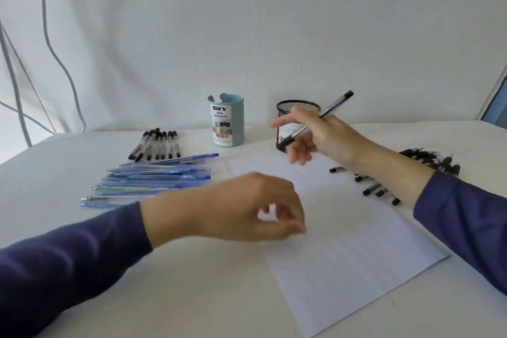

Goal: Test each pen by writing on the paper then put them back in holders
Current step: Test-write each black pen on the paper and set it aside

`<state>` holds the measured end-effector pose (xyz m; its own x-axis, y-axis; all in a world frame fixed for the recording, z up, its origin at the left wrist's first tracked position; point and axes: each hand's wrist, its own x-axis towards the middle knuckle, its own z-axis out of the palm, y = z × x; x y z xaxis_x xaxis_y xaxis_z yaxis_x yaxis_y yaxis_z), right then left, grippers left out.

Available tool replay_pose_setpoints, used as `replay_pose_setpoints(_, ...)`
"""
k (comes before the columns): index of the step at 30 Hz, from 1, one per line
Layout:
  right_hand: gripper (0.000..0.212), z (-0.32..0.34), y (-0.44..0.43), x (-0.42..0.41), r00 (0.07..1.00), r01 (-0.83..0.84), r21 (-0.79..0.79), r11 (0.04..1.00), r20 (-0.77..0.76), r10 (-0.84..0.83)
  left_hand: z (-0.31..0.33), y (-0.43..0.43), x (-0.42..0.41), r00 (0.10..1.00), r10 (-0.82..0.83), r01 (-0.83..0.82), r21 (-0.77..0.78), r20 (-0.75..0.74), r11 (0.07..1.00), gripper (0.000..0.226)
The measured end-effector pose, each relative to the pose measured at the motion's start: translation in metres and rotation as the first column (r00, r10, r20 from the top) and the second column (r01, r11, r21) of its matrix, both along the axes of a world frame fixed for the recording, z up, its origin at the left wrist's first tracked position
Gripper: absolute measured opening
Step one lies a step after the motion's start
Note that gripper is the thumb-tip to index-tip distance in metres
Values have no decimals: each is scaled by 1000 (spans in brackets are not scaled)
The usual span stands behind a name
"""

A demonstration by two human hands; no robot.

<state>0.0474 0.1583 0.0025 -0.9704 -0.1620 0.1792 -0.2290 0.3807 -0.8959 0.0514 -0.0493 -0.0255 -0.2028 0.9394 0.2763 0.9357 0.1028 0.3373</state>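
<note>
Right hand (315,137) raised over the far edge of the white lined sheet of paper (343,241), thumb and fingers curled round a clear-barrelled pen with black ends (325,112), index finger stretched leftward, pen slanting up to the right. Directly behind that hand, a black wire-mesh pen holder (297,106), lower half and label largely hidden. Left of it and apart, upright, a teal cylindrical holder labelled "DIY Desk Organizer" (227,121). Left hand (247,208) blurred above the paper's left edge, fingers curled toward the thumb; whether pinching anything, impossible to tell. Faint marks (229,167) near the paper's far left corner, too pale to read. On the white table (68,162): a neat row of clear black-capped pens (156,145), in front of it a spread of blue pens (156,175), the nearest partly covered by the left wrist. To the right, a heap of black pens (428,159), partly hidden behind the right forearm in its dark blue sleeve (466,222).
</note>
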Motion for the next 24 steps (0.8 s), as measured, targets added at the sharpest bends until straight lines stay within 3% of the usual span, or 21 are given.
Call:
replay_pose_setpoints(4, 26, -12, -16, -3, 969, -147, -148, 978, 179, 172, -29, 9, 18, 986, -159, 161, 32, -50, 986, 19)
replay_pose_setpoints(7, 22, -26, -28, -7, 962, -193, -148, 970, 168, 217, -40, 8, 21, 980, -185, 190, 65, -70, 980, 23)
replay_pose_setpoints(12, 23, -40, -40, -7, 980, -128, -236, 963, 119, 160, -42, 5, 19, 982, -186, 189, 81, -42, 979, 24)
replay_pose_setpoints(19, 104, -30, -34, -3, 975, -69, -221, 973, 192, 113, -42, 6, 18, 982, -186, 188, 82, -29, 979, 24)
replay_pose_setpoints(24, 128, -27, -37, -1, 982, -8, -209, 978, 183, 47, -43, 6, 19, 984, -178, 178, 76, -19, 981, 23)
